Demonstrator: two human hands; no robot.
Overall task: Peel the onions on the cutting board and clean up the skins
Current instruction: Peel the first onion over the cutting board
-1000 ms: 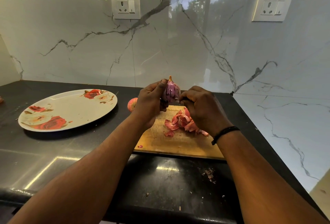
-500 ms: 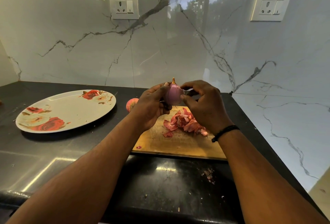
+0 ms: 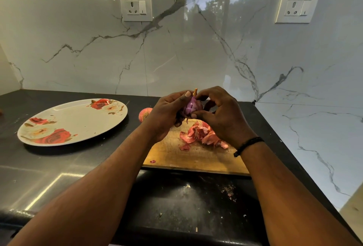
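Note:
A purple peeled onion (image 3: 191, 106) with a dry orange tip is held in the air above the wooden cutting board (image 3: 188, 157). My left hand (image 3: 167, 114) grips it from the left, thumb up near the tip. My right hand (image 3: 222, 116) curls round it from the right, fingertips on its top and thumb on its lower side. A heap of pink onion skins (image 3: 202, 134) lies on the board under my right hand. A second onion (image 3: 144, 114) with its skin on sits on the counter just left of the board, partly hidden by my left hand.
A white oval plate with red roses (image 3: 70, 122) lies on the black counter to the left. Marble walls close the back and right side, with two sockets (image 3: 136, 7) (image 3: 296, 7). Small skin crumbs (image 3: 228, 192) lie on the counter in front of the board.
My right hand has risen from beside the onion and closed over its top and right side. The onion has turned a little in my hands. The skin heap is unchanged.

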